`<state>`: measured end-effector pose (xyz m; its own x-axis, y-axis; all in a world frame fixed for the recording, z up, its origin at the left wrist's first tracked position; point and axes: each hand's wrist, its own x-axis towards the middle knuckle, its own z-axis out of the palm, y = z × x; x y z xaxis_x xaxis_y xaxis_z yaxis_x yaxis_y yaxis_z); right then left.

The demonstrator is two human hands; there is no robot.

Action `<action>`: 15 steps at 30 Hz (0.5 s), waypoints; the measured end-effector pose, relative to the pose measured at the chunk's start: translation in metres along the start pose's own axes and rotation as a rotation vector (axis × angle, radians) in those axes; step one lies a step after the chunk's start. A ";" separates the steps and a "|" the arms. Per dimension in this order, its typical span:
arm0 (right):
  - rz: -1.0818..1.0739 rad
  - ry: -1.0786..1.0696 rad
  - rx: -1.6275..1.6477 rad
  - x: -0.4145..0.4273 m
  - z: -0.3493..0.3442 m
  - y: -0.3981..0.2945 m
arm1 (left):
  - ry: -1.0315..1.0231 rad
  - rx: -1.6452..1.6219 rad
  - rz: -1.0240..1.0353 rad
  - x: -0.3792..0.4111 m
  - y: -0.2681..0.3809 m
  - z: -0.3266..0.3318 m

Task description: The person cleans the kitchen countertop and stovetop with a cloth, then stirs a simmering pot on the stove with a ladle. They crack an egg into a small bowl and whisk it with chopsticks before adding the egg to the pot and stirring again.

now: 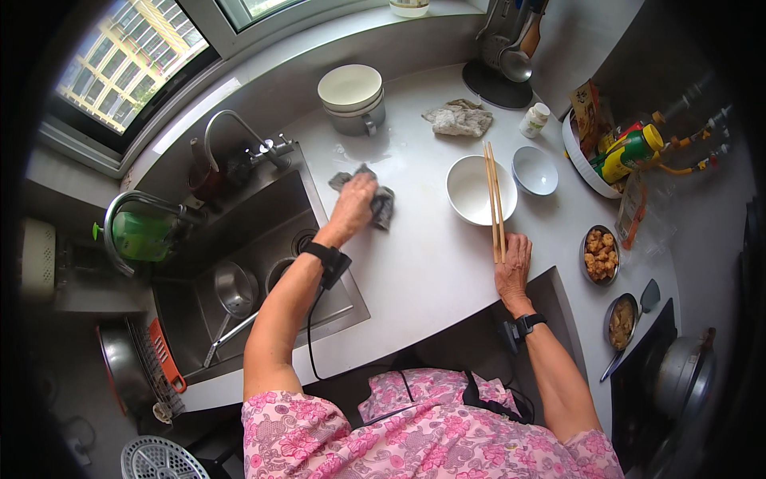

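Note:
My left hand (354, 203) presses a crumpled grey cloth (382, 209) onto the white countertop (413, 257), just right of the sink. Wet marks show on the counter beyond it. Resting on the counter's front part, my right hand (514, 260) lies beside the lower ends of a pair of wooden chopsticks (495, 203); whether it touches them I cannot tell. The chopsticks lie across a white bowl (470, 191), and a smaller pale bowl (535, 171) stands to its right. Farther back are stacked bowls (350, 90) on a grey mug and another crumpled cloth (459, 118).
The steel sink (197, 299) at left holds a small saucepan (235, 290). At right stand a white pill bottle (534, 120), a white basket (577, 155) of condiments, a dish of fried pieces (600, 254), another food dish (622, 322) and a lidded pot (679, 374).

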<state>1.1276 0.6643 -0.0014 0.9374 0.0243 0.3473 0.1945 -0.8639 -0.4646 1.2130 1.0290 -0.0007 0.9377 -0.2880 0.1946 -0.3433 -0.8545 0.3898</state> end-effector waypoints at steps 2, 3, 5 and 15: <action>-0.002 -0.002 -0.003 -0.001 -0.002 0.001 | -0.059 0.039 0.086 -0.011 0.027 -0.006; -0.007 0.004 -0.010 -0.001 -0.002 0.001 | -0.056 0.028 0.115 -0.014 0.026 -0.008; -0.015 0.014 -0.020 0.000 0.000 0.000 | -0.001 0.053 0.076 -0.004 -0.011 -0.010; 0.017 -0.026 0.007 0.000 -0.003 0.002 | 0.023 0.028 0.136 0.023 -0.009 -0.001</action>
<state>1.1271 0.6611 -0.0001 0.9480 0.0226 0.3176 0.1801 -0.8606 -0.4763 1.2380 1.0306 0.0015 0.8811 -0.3919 0.2646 -0.4649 -0.8201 0.3335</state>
